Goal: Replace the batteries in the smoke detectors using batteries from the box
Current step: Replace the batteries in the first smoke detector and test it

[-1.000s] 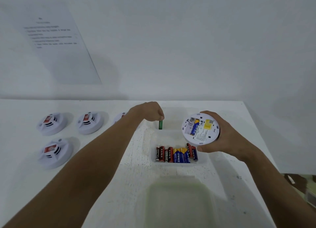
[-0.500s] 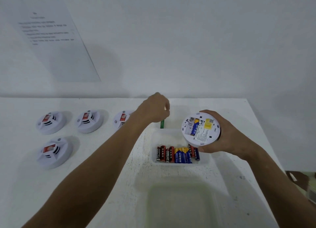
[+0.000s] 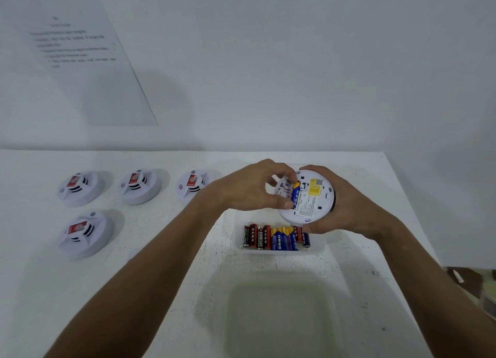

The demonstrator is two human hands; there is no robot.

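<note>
My right hand (image 3: 349, 210) gripped the smoke detector (image 3: 307, 196) back-up. My left hand (image 3: 255, 188) pinched the blue battery (image 3: 295, 195) lengthwise, thumb at near end, forefinger at far end; box (image 3: 316, 247) lay just below.

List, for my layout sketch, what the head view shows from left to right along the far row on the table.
White round smoke detector with red label → second such detector → third such detector → left hand → upturned white detector held in the right hand.
</note>
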